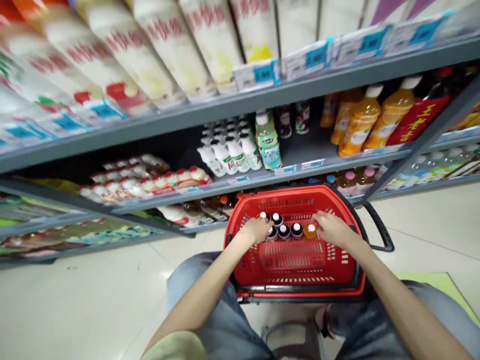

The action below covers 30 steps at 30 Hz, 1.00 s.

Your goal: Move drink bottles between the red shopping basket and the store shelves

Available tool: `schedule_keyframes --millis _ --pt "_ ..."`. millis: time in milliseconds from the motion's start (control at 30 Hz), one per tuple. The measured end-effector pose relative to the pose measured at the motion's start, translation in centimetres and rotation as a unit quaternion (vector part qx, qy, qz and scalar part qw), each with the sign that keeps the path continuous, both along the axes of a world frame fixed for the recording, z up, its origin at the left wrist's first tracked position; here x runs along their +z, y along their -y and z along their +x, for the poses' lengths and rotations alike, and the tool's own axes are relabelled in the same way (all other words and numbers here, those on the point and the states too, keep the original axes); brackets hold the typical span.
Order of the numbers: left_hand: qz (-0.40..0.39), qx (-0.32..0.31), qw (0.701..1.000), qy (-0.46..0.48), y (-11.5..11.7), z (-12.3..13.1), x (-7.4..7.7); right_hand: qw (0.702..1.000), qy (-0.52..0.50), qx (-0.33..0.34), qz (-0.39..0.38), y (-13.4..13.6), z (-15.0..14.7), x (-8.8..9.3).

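A red plastic shopping basket (296, 261) stands between my knees, holding several dark bottles (284, 232) with white caps and one orange bottle (310, 232), also white-capped. My left hand (257, 231) reaches into the basket's left side, its fingers closed about a dark bottle at the end of the row. The hand hides part of that bottle. Inside the right side, my right hand (330, 228) is beside the orange bottle, fingers bent and apart. Whether it touches that bottle is unclear.
Shelves (232, 107) of drinks run along the front, with cartons (176, 47) on top and small white bottles (234, 152) and orange juice bottles (360, 120) below. The basket's black handle (382, 232) sticks out right. A grey stool (292, 337) is beneath me.
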<state>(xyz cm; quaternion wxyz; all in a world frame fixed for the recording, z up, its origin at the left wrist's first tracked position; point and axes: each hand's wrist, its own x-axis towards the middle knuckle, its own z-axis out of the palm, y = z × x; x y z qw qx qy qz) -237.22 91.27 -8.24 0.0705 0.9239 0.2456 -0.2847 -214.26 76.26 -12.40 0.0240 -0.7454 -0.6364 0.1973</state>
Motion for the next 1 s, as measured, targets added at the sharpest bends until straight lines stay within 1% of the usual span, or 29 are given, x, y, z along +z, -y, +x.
schedule_keyframes --millis 33,100,167,233,300,333,467,600,667,767,900,1000 --pt "-0.005 0.011 1.000 -0.015 0.0 -0.3 -0.2 1.000 0.010 0.007 -0.009 0.0 0.1 -0.8" --pt "-0.033 0.022 0.999 -0.015 -0.1 -0.9 -0.2 0.998 0.031 0.021 -0.042 -0.1 0.3 -2.5" --pt "-0.045 0.020 0.999 0.013 -0.4 -1.5 0.3 0.996 0.041 0.035 -0.077 -0.3 0.3 -4.0" --pt "-0.031 0.020 0.998 0.049 -0.5 -2.1 0.9 0.994 0.041 0.039 -0.095 -0.8 0.2 -5.3" --pt "-0.011 0.027 0.998 0.063 -0.3 -2.5 1.3 0.993 0.043 0.028 -0.102 -1.4 -0.1 -6.5" --pt "-0.008 0.031 0.998 0.056 -0.1 -2.6 1.4 0.993 0.046 0.022 -0.105 -1.8 -0.4 -7.1" --pt "-0.040 0.032 0.999 0.013 0.7 -2.8 1.1 0.989 0.079 -0.008 -0.121 -3.0 -1.8 -9.7" --pt "-0.061 0.021 0.997 0.036 1.3 -2.5 0.9 0.985 0.106 -0.034 -0.130 -3.5 -3.0 -12.1" --pt "-0.064 0.020 0.997 0.044 1.4 -2.3 0.9 0.985 0.110 -0.041 -0.125 -3.5 -3.3 -12.9" --pt "-0.060 0.022 0.997 0.042 1.5 -2.1 1.1 0.985 0.106 -0.060 -0.119 -3.4 -3.4 -13.4" --pt "-0.063 0.026 0.997 0.044 1.2 -1.8 1.2 0.986 0.088 -0.082 -0.112 -3.3 -3.7 -13.4" --pt "-0.059 0.027 0.997 0.049 0.7 -1.5 1.4 0.988 0.072 -0.098 -0.098 -3.5 -4.0 -12.8"
